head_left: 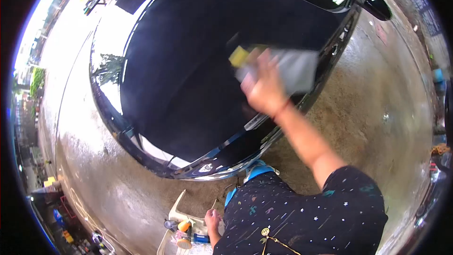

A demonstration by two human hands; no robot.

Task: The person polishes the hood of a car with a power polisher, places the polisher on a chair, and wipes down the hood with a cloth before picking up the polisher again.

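Note:
My right hand, smeared by motion, presses a grey cloth onto the glossy black car hood. A yellow patch, perhaps a sponge or part of the cloth, shows beyond the fingertips. A red band circles my right wrist. My left hand hangs low by my side with its fingers curled, near a pale plastic stool. What those fingers hold, if anything, I cannot make out.
On the stool lies a blue-bodied power tool with orange pads. The car's side mirror sticks out at upper right. Wet concrete floor surrounds the car. A pale hose and mixed gear lie at lower left.

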